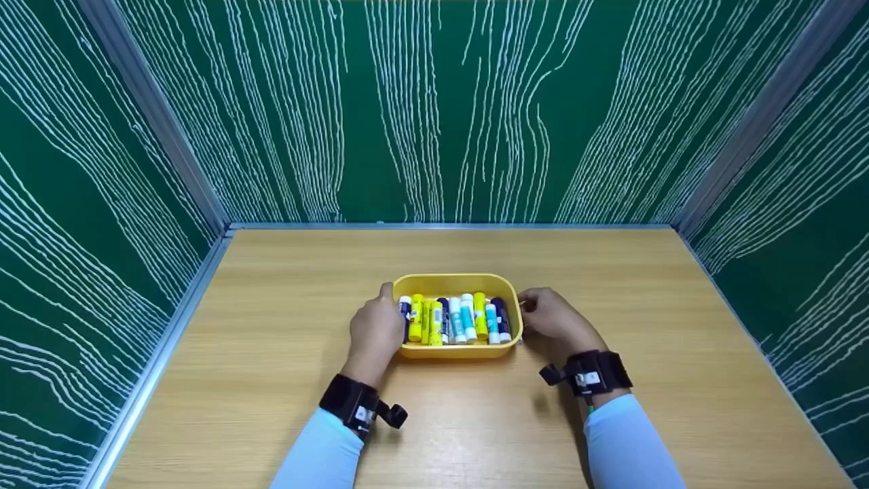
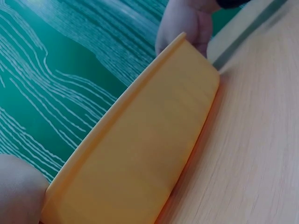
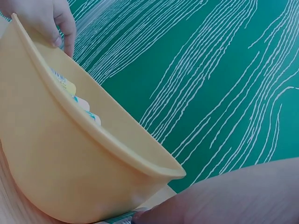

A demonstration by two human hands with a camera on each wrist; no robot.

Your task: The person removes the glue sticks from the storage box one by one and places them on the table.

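Observation:
A yellow plastic bin (image 1: pixel 451 352) with rounded corners sits on the table, holding a row of glue sticks (image 1: pixel 456 322). Some sticks are yellow, others teal and white, others dark blue with white ends. At the bin's left end, my left hand (image 1: pixel 377 327) grips the side, its thumb up by the rim and its other fingers largely hidden. My right hand (image 1: pixel 555 319) holds the opposite end with curled fingers at the rim. The left wrist view shows the bin's outer wall (image 2: pixel 135 135); a few glue stick ends (image 3: pixel 83 103) peek over the rim in the right wrist view.
The wooden tabletop (image 1: pixel 271 401) stretches around the bin on all sides. Green panels with white wavy lines (image 1: pixel 461 115) stand behind and at both sides, joined by metal frame posts (image 1: pixel 163 129). Black straps with small cameras circle both wrists.

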